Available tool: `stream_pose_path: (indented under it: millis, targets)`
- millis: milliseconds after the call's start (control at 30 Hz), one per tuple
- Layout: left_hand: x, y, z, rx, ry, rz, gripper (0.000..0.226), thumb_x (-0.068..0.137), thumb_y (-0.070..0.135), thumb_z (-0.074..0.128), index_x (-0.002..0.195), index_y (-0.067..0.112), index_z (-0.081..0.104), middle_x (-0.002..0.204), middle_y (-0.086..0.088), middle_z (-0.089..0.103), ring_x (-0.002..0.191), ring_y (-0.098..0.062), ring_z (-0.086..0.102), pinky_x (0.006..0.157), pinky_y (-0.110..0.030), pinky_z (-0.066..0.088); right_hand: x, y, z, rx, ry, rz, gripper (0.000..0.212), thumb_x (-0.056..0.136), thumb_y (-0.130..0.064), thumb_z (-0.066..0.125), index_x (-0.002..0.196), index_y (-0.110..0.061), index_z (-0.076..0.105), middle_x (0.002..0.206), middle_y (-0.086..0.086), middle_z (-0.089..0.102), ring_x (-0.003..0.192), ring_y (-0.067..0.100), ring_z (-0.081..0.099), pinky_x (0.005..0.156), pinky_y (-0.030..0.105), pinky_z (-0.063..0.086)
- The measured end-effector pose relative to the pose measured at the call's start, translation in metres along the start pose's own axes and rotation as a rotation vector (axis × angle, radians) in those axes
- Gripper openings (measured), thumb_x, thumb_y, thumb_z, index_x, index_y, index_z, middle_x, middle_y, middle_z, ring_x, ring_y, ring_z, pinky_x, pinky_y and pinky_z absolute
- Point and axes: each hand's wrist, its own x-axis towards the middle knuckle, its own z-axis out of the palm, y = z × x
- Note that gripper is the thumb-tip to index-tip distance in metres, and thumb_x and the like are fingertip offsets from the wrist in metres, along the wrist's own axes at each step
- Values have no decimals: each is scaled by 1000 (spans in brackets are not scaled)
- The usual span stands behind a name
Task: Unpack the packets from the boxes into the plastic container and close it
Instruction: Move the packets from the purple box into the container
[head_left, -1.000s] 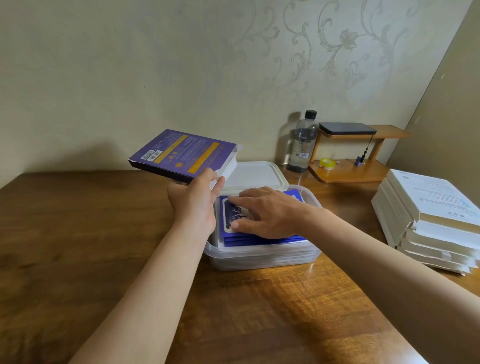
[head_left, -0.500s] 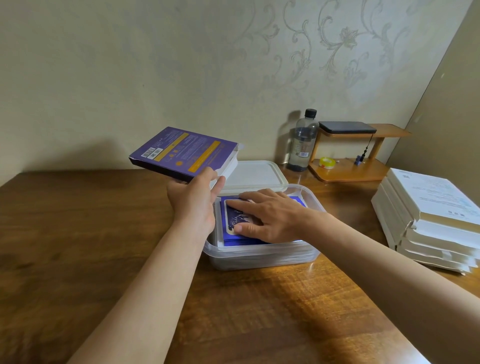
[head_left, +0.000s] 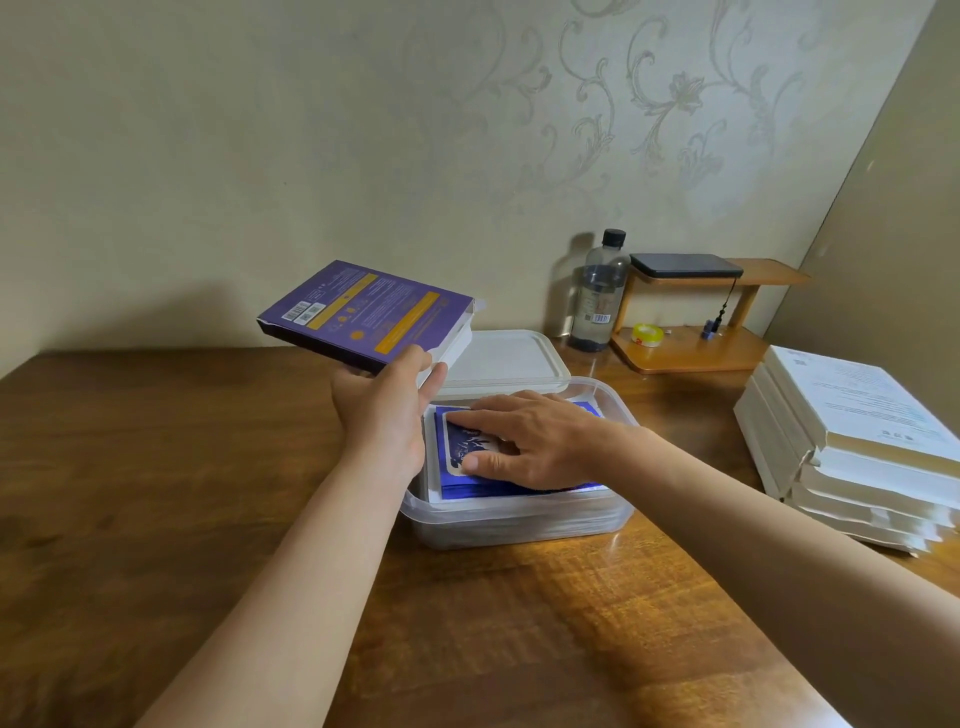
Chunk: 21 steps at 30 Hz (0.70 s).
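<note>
the wooden desk (head_left: 130, 493) runs bare along its left part. above it the left hand (head_left: 382, 410) is raised, clenched on the near right corner of a purple box (head_left: 363, 314), thumb on the printed top and the other fingers underneath; the box is held off the desk, roughly level and slightly tilted, its right end open with a white flap showing. just to the right and lower, a clear plastic container (head_left: 519, 525) sits on the desk with no lid on it, and inside it lies a flat stack of blue packets (head_left: 457, 447), filling most of it. the right hand (head_left: 524, 441) lies flat on the top packet, fingers spread and pointing left, thumb along the near edge, palm down and pressing rather than gripping anything. behind the container, touching or just beside its far rim, the white lid (head_left: 498, 364) lies flat on the desk, partly hidden by the box. farther back by the wall stands a dark-capped water bottle (head_left: 600, 293), upright, beside a small wooden shelf (head_left: 691, 348) that carries a dark flat device (head_left: 685, 265) on its upper level and a roll of yellow tape (head_left: 645, 333) on its lower one. at the right edge of the desk, well apart from the container, is a pile of white boxes (head_left: 857, 441), stacked flat and a little uneven.
</note>
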Motion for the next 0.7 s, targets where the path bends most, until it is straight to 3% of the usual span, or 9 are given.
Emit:
stream_pose_path:
  millis: [167,367,700]
  targets:
    - [0,-1,0,14,-3,7,51,85,-7,72,130,1,51,117,-7,66,106,-23,69,71,-29,62,-7,6,-7,14,15,-6,74,89,-79,21,155,-46,17,164,-2,24,151,23,20,119,49,16]
    - [0,-3,-1,38,-4,17,50,86,-5,72,130,4,50,117,-4,65,109,-24,68,72,-30,63,-17,23,-2,-21,-23,-5,75,84,-85,16,153,-54,6,165,-7,20,150,24,20,119,56,17]
    - [-2,-4,-1,85,-23,16,48,88,-2,73,130,9,52,117,-1,65,111,-23,66,76,-32,64,-14,30,9,-7,-19,-32,70,90,-77,22,153,-54,1,165,-9,16,150,25,17,118,53,13]
